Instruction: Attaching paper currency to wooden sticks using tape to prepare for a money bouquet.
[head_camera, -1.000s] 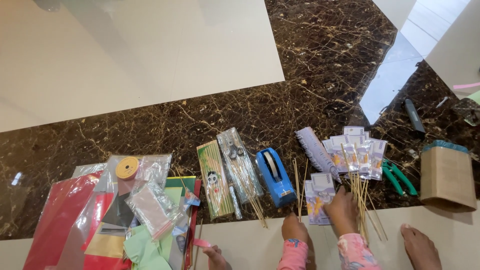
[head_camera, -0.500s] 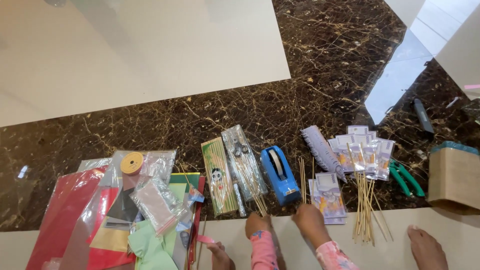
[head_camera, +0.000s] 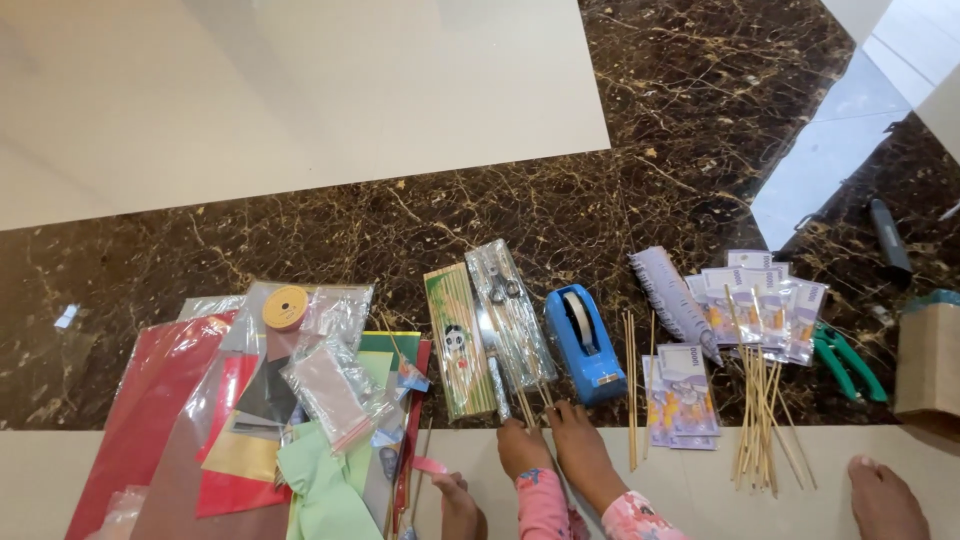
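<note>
Both hands low centre, on floor (head_camera: 330, 225).

- L hand (head_camera: 522, 447): fingertips at near end of clear stick pack (head_camera: 508, 305), touching protruding stick ends. Grip hidden, so cannot tell if clenched or released.
- R hand (head_camera: 583, 452): fingers extended, released, nothing held. Tips just beside near end of blue tape dispenser (head_camera: 583, 342).
- Pack posn: straight ahead of L hand, between green pack (head_camera: 455, 340) and dispenser. Long axis runs away from hand, far end tilted slightly left.
- L hand nearer to pack than R.
</note>
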